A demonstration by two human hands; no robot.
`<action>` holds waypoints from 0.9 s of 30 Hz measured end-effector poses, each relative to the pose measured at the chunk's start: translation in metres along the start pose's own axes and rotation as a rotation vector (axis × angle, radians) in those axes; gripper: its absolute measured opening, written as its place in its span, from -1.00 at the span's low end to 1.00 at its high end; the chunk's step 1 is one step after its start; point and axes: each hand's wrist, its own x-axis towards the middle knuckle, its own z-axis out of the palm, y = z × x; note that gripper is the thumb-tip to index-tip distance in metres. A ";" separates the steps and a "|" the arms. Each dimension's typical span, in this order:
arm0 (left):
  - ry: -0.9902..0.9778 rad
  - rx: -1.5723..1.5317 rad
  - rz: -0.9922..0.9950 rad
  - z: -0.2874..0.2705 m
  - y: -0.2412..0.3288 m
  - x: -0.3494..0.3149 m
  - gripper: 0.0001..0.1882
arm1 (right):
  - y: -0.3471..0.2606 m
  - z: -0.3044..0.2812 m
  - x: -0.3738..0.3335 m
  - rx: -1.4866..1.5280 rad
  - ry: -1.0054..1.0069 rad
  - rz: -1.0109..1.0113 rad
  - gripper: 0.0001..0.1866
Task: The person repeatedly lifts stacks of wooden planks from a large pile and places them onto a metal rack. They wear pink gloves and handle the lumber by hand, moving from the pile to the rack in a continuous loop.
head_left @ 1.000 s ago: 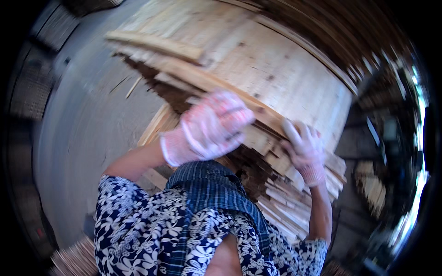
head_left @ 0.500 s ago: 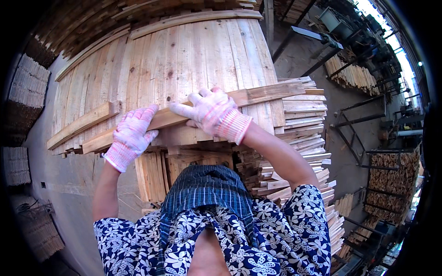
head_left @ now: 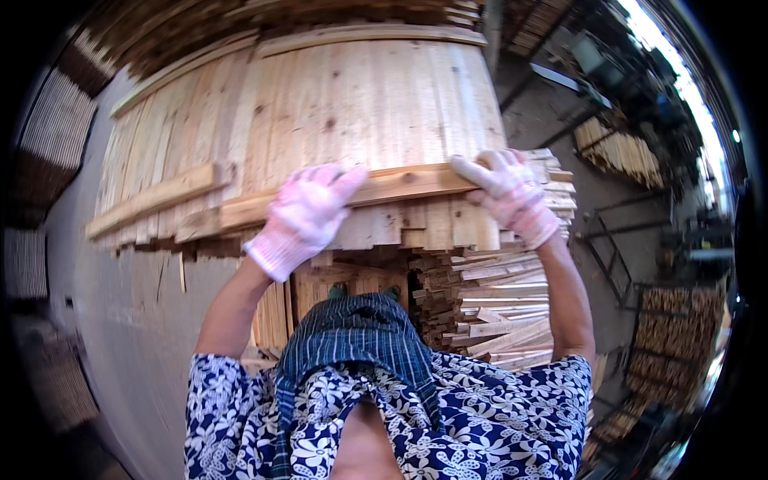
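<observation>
Both my hands wear pale pink-and-white knit gloves and grip one wooden strip (head_left: 410, 183) that lies across the near part of a layer of planks (head_left: 296, 104). My left hand (head_left: 308, 214) is closed over the strip left of the middle. Towards its right end, my right hand (head_left: 514, 194) is closed round it, thumb side facing inward. The strip's far right end is hidden by that hand. Another wood end (head_left: 198, 225) shows just past the strip's left end. Further left, a shorter strip (head_left: 152, 200) rests on the planks.
Two more strips, a long one (head_left: 372, 34) and another (head_left: 188, 70), lie along the far edge. Below right is a stack of loose slats (head_left: 504, 300). Bundled wood (head_left: 60, 120) stands at the left. Metal frames (head_left: 612, 240) stand on the right.
My right hand has moved right, and my left hand has also shifted right, so they are farther apart. The strip now lies more level across the planks.
</observation>
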 end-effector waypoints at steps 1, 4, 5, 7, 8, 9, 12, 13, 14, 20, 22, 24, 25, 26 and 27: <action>-0.006 -0.026 -0.012 -0.006 -0.005 -0.003 -0.33 | -0.009 -0.003 0.002 0.033 0.000 0.020 -0.38; 0.035 0.026 0.013 -0.005 -0.020 -0.012 -0.24 | -0.031 0.015 -0.007 0.030 0.058 0.062 -0.36; 0.042 0.032 0.021 -0.002 -0.022 -0.015 -0.24 | -0.035 0.025 -0.009 -0.001 0.118 0.067 -0.32; 0.070 0.048 0.037 0.001 -0.022 -0.015 -0.25 | -0.039 0.023 -0.006 0.029 0.048 0.134 -0.30; 0.073 0.029 0.035 -0.001 -0.026 -0.014 -0.27 | -0.040 0.020 -0.003 0.027 0.032 0.140 -0.26; 0.056 0.031 0.036 -0.001 -0.023 -0.013 -0.27 | -0.041 0.018 -0.002 0.025 0.017 0.145 -0.22; 0.038 0.083 0.040 -0.011 -0.009 -0.007 -0.29 | -0.027 0.014 -0.014 0.173 0.235 0.144 -0.21; 0.022 -0.010 0.020 -0.017 -0.006 -0.004 -0.25 | -0.018 0.015 -0.019 0.241 0.351 0.145 -0.22; 0.122 -0.037 0.048 -0.019 -0.003 -0.007 -0.28 | -0.009 0.011 -0.030 0.342 0.441 0.206 -0.17; 0.254 -0.298 0.286 -0.021 0.066 -0.011 -0.43 | 0.021 0.118 -0.166 0.777 1.035 1.103 -0.38; 0.010 -0.602 0.453 -0.003 0.110 0.005 -0.46 | -0.017 0.207 -0.235 0.821 0.748 1.500 -0.33; -0.330 -0.694 0.474 0.037 0.153 0.026 -0.49 | -0.070 0.290 -0.289 0.905 0.476 1.662 -0.37; -0.515 -0.671 0.404 0.065 0.175 0.031 -0.51 | -0.100 0.318 -0.305 0.888 0.458 1.710 -0.45; -0.684 -0.759 0.294 0.108 0.188 0.034 -0.48 | -0.122 0.325 -0.311 1.042 0.434 1.811 -0.47; -0.855 -0.846 0.180 0.161 0.191 0.032 -0.45 | -0.143 0.330 -0.314 1.195 0.408 1.917 -0.48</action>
